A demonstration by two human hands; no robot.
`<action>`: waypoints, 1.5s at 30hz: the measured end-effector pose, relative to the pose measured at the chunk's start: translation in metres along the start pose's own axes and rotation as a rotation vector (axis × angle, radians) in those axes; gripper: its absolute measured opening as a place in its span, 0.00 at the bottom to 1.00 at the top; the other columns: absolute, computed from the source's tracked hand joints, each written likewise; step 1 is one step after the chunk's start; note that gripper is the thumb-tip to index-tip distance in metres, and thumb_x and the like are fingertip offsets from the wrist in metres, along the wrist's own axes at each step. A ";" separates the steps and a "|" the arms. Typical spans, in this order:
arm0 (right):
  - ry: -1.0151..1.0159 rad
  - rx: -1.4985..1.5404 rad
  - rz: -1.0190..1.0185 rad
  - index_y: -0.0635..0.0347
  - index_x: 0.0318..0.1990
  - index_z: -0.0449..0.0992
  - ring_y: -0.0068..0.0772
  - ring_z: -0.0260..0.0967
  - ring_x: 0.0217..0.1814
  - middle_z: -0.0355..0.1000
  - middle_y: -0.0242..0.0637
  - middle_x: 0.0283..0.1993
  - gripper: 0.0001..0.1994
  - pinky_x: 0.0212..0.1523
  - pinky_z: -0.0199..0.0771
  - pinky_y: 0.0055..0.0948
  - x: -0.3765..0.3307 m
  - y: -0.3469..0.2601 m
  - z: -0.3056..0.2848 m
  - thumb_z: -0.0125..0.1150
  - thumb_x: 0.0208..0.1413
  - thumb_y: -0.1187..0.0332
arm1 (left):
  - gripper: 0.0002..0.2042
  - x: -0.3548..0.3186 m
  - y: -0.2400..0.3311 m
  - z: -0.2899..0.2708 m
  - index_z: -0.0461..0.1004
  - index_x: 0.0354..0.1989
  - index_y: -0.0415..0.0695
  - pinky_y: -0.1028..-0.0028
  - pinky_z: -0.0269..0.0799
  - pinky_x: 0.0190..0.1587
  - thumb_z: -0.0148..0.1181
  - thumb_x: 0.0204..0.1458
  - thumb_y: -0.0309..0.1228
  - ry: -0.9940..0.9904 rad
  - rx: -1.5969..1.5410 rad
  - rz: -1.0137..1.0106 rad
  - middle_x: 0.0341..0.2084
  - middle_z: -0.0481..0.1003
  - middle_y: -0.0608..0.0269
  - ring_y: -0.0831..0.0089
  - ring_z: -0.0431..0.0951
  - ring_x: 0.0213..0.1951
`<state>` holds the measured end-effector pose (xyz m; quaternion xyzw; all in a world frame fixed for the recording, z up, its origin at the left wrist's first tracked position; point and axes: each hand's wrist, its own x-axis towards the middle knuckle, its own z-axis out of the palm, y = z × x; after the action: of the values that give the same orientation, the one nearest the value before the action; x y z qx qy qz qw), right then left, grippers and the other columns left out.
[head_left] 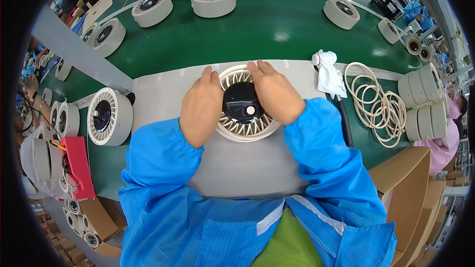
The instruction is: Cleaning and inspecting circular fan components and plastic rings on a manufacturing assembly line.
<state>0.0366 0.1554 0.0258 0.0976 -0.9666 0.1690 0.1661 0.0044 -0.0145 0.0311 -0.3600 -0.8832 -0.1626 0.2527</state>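
A round cream fan (240, 126) with a slatted grille lies face up on the grey mat, right in front of me. At its middle sits a glossy black disc (241, 100) with a small pale knob. My left hand (200, 106) grips the fan's left side, fingers pointing to the far rim. Across from it, my right hand (277, 94) holds the right side, fingertips at the far edge and part of the hand over the black disc. Both thumbs are mostly hidden, and so is the fan's underside.
Another cream fan (110, 117) stands left of the grey mat (247, 168). Several fans line the green conveyor (277, 34) beyond. To the right are a white cloth-wrapped tool (330, 76), a coiled hose (378, 104) and stacked fans (419, 89). A cardboard box (408, 183) stands near right.
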 end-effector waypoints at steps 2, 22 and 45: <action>0.096 -0.099 0.006 0.70 0.47 0.65 0.50 0.64 0.46 0.66 0.52 0.46 0.16 0.44 0.66 0.35 -0.002 -0.004 0.001 0.47 0.50 0.76 | 0.14 0.006 -0.006 -0.003 0.66 0.38 0.28 0.65 0.70 0.28 0.49 0.39 0.19 -0.119 -0.040 -0.011 0.22 0.71 0.46 0.55 0.73 0.24; 0.075 -0.031 0.002 0.70 0.51 0.61 0.50 0.55 0.57 0.58 0.55 0.54 0.18 0.52 0.59 0.39 -0.010 -0.007 0.002 0.45 0.51 0.75 | 0.14 0.013 0.006 0.014 0.63 0.42 0.26 0.63 0.69 0.35 0.45 0.49 0.23 0.031 -0.265 0.003 0.30 0.69 0.40 0.54 0.72 0.32; 0.168 0.916 0.029 0.61 0.61 0.48 0.43 0.37 0.67 0.43 0.46 0.64 0.25 0.62 0.41 0.31 0.002 0.040 -0.013 0.43 0.57 0.64 | 0.22 0.001 0.020 0.010 0.48 0.58 0.35 0.70 0.43 0.60 0.38 0.56 0.31 0.105 -0.910 -0.337 0.59 0.48 0.45 0.58 0.45 0.62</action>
<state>0.0288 0.1966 0.0266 0.1333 -0.7768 0.5882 0.1811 0.0152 0.0047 0.0262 -0.2772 -0.7546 -0.5888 0.0839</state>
